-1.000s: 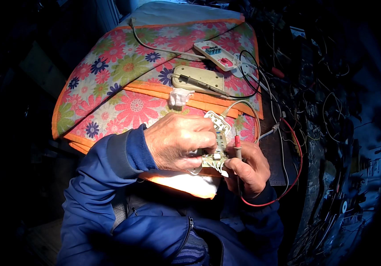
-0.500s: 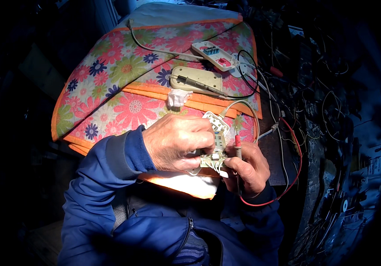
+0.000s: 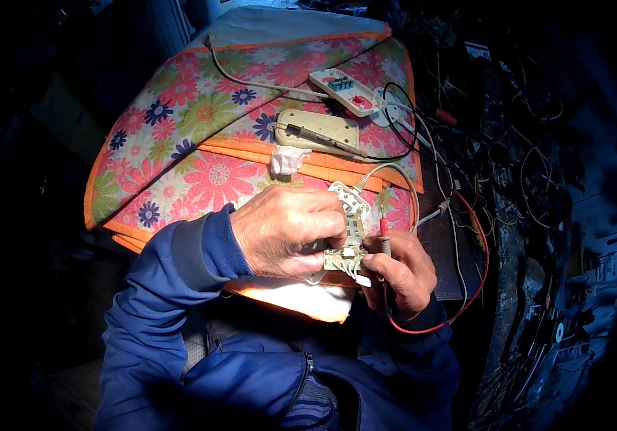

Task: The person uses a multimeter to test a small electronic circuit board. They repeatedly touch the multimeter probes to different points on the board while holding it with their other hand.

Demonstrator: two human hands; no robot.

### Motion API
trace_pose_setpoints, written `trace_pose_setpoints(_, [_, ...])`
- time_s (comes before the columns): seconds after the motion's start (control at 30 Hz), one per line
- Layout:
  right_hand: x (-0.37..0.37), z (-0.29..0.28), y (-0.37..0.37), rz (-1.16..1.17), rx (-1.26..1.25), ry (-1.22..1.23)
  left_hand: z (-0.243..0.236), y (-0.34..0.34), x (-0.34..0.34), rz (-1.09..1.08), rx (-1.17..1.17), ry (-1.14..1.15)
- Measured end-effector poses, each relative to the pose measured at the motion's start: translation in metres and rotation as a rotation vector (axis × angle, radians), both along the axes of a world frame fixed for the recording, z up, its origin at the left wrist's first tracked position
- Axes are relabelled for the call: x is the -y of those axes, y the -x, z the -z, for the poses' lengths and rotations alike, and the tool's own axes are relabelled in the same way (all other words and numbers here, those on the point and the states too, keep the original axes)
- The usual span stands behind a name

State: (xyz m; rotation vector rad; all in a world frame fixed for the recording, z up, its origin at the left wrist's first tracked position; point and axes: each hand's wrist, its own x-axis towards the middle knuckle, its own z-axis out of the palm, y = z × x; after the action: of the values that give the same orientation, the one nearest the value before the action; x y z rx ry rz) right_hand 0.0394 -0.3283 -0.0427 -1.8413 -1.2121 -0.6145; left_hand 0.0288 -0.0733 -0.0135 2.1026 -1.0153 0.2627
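A small circuit board with short white wires at its near edge is held in front of me. It lies against an open white plastic housing with a cable leaving its far end. My left hand grips the board's left side with curled fingers, its fingertips partly hidden. On the other side my right hand pinches the board's near right corner at the thumb. The same hand also keeps a red test probe between its fingers, tip pointing away from me and apart from the board.
A floral quilted cloth covers the work surface. Beyond my hands lie a crumpled white tissue, a beige cover with a black test probe across it, and a white case half. Loose cables and dark clutter fill the right side.
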Motion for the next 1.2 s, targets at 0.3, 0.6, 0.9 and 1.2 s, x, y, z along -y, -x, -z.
trace_pose_setpoints(0.3, [-0.002, -0.003, 0.0, 0.018, 0.013, -0.018, 0.001, 0.0, 0.0, -0.019, -0.007, 0.042])
trace_pose_setpoints(0.6, [-0.002, -0.007, -0.008, -0.003, -0.121, -0.092, -0.003, 0.001, -0.001, -0.05, -0.001, 0.104])
trace_pose_setpoints(0.9, [-0.027, -0.032, -0.06, -0.044, -0.477, -0.139, -0.009, -0.028, -0.001, -0.223, -0.505, 0.378])
trace_pose_setpoints(1.2, [-0.032, -0.02, -0.094, -0.208, -0.87, -0.216, -0.005, -0.058, -0.014, -0.147, -0.947, 0.457])
